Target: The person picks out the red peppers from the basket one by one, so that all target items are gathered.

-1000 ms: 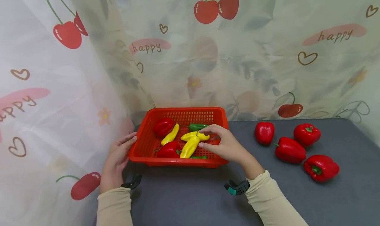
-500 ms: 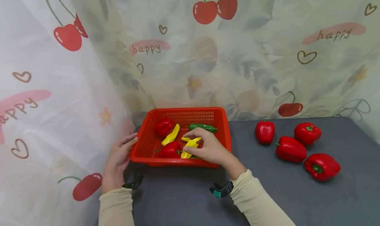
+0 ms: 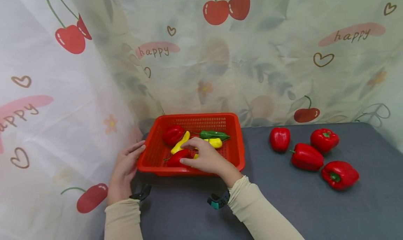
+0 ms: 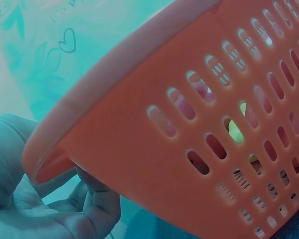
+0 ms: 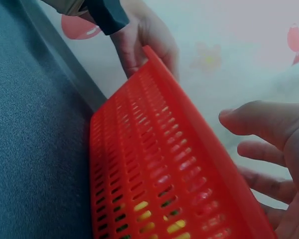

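Note:
My left hand [image 3: 124, 164] grips the left rim of a red plastic basket [image 3: 234, 128], its fingers curled under the rim in the left wrist view. Over the basket hovers my right hand [image 3: 206, 156], thumb and fingers apart, close above a red bell pepper [image 3: 176, 159] at the front. Nothing shows between those fingers. Another red bell pepper [image 3: 174, 135] lies at the back left, with a yellow pepper [image 3: 181, 142] leaning beside it. A second yellow pepper [image 3: 215, 143] and a green chili pepper [image 3: 214, 135] lie farther right. My right hand partly hides the yellow peppers.
Several red bell peppers [image 3: 306, 156] lie on the grey table [image 3: 371, 212] to the right of the basket. A printed curtain [image 3: 264, 58] hangs behind and along the left. My left wrist carries a dark band [image 3: 143, 192].
My right hand has moved left across the basket, from above the yellow peppers to above the front red bell pepper. The left hand stays at the rim.

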